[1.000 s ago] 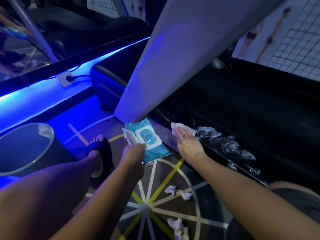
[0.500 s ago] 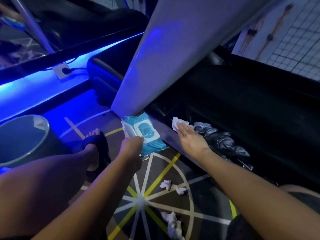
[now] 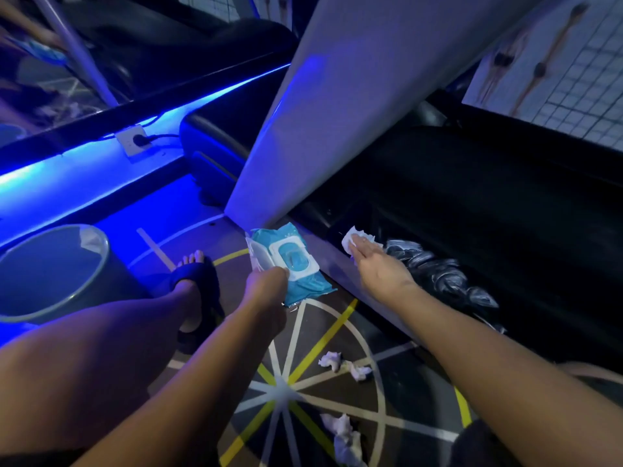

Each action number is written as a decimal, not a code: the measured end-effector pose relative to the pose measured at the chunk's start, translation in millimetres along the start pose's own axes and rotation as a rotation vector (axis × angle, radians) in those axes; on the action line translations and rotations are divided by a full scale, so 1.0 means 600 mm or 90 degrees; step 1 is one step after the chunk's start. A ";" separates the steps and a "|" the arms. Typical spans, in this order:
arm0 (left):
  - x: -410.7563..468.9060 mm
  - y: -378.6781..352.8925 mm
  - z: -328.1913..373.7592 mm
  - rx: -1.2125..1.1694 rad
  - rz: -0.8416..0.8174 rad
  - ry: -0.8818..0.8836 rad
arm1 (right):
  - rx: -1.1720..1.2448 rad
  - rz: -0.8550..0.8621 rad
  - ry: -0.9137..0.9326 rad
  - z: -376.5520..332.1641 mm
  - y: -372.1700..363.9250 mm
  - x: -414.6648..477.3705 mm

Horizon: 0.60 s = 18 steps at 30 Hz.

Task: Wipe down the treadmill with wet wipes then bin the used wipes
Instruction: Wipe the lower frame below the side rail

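Pressing a wet wipe (image 3: 358, 236) onto the treadmill (image 3: 337, 129), flat-fingered right hand (image 3: 377, 271); left hand (image 3: 266, 285) gripping the wipes pack (image 3: 298, 264).

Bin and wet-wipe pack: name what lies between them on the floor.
In the head view, the person's sandalled foot stands on the floor between the bin and the wet-wipe pack, which the left hand grips.

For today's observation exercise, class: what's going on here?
A person crouches beside a treadmill. The right hand presses a wet wipe flat on the treadmill's side rail, while the left hand grips the blue wipes pack. Crumpled used wipes lie on the floor, not yet in the bin.
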<state>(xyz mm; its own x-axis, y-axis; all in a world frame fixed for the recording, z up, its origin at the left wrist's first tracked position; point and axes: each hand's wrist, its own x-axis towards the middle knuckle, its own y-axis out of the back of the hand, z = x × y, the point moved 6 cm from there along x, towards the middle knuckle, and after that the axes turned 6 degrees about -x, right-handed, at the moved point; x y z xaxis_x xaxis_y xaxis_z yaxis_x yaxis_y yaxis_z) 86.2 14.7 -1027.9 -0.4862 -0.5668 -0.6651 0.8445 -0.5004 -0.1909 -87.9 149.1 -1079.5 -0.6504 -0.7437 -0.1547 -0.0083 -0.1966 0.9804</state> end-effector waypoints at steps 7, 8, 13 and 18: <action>0.000 -0.005 0.003 -0.008 0.005 -0.008 | 0.037 0.047 -0.074 0.034 0.011 -0.022; 0.002 -0.003 0.002 -0.007 0.006 -0.005 | 0.022 0.049 -0.082 0.033 0.012 -0.020; 0.009 0.005 0.002 -0.015 0.030 0.012 | 0.042 0.124 -0.022 -0.003 0.009 0.007; 0.009 0.004 0.012 0.004 0.037 0.019 | 0.079 0.060 -0.027 -0.018 0.004 0.038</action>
<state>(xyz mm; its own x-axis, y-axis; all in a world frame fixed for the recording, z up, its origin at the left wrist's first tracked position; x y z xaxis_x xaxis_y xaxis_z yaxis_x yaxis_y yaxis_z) 84.2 5.8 -1026.5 -0.4298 -0.5755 -0.6957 0.8693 -0.4720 -0.1466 -94.7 124.7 -1082.2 -0.6847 -0.7265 -0.0581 -0.0374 -0.0446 0.9983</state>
